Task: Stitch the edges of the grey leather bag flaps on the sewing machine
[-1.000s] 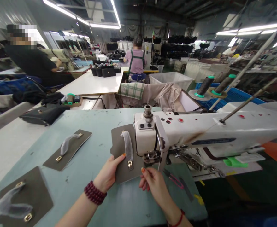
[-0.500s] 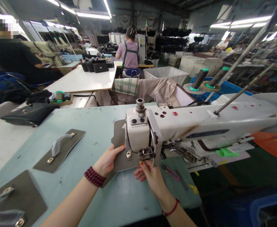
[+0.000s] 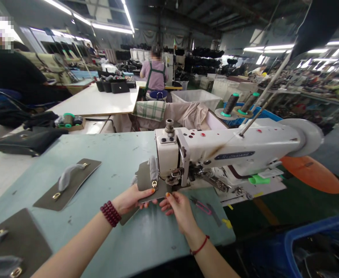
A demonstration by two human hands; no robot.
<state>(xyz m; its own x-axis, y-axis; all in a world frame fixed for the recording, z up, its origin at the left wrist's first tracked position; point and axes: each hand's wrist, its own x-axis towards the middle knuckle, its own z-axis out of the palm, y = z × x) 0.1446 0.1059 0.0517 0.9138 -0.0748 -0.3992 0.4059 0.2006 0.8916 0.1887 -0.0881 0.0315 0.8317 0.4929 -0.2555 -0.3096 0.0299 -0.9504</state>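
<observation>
My left hand [image 3: 129, 199] grips a grey-brown bag panel [image 3: 144, 178], thumb on top and fingers beneath. A handle in clear plastic [image 3: 153, 166] with a gold buckle [image 3: 154, 184] is fixed on this panel. At its near right edge, my right hand [image 3: 179, 210] pinches the panel between thumb and fingers, just in front of the head of a white sewing machine [image 3: 167, 154]. Part of the panel's right side is hidden by the machine. Another grey-brown piece [image 3: 129, 216] shows below my left hand.
Two more panels with wrapped handles lie left, one farther back [image 3: 78, 175] and one nearer [image 3: 27, 235]. Pink thread snips [image 3: 202, 207] rest right of my right hand. A black bag [image 3: 27, 142] lies at the left, a blue crate [image 3: 291, 247] at lower right. Co-workers sit beyond.
The held panel has slid out from under the machine head toward me and turned, showing more of its handle. Both hands stay on it. The camera view has shifted slightly.
</observation>
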